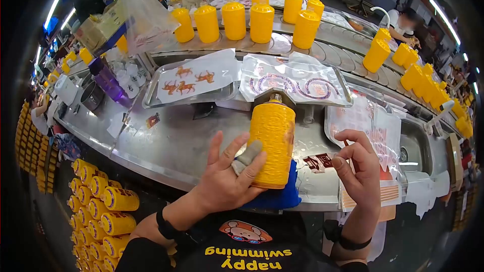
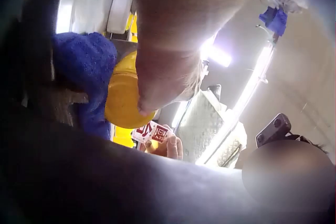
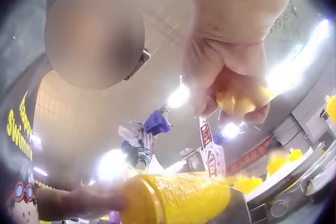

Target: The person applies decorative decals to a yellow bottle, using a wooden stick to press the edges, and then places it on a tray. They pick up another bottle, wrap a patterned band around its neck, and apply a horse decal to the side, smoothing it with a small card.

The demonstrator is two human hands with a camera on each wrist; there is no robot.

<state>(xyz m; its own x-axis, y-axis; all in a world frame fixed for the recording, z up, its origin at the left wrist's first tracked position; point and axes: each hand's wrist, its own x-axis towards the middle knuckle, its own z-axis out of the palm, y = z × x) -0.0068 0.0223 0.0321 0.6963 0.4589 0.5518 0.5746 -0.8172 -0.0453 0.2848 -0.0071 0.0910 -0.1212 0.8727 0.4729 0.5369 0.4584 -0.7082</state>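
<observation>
A yellow, ridged bottle point(image 1: 272, 143) is tilted with its neck at a metal bracket and its base over a blue towel point(image 1: 285, 191). My left hand point(image 1: 224, 179) touches the bottle's lower left side, pinching a grey pad point(image 1: 246, 157); two of its fingers point up. In the left wrist view, a fingertip touches the bottle's base point(image 2: 122, 103). To the right, my right hand point(image 1: 360, 171) has bent fingers and pinches a clear strip with red characters point(image 1: 318, 162). That strip point(image 3: 211, 148) hangs above the bottle in the right wrist view.
Trays hold printed decal sheets point(image 1: 199, 78) and purple-patterned sheets point(image 1: 295, 83) behind the bottle. Yellow bottles point(image 1: 235, 21) line the conveyor beyond. More sheets point(image 1: 365, 126) lie beside a sink point(image 1: 411, 153) at right. Stacked bottles point(image 1: 120, 199) stand low at left.
</observation>
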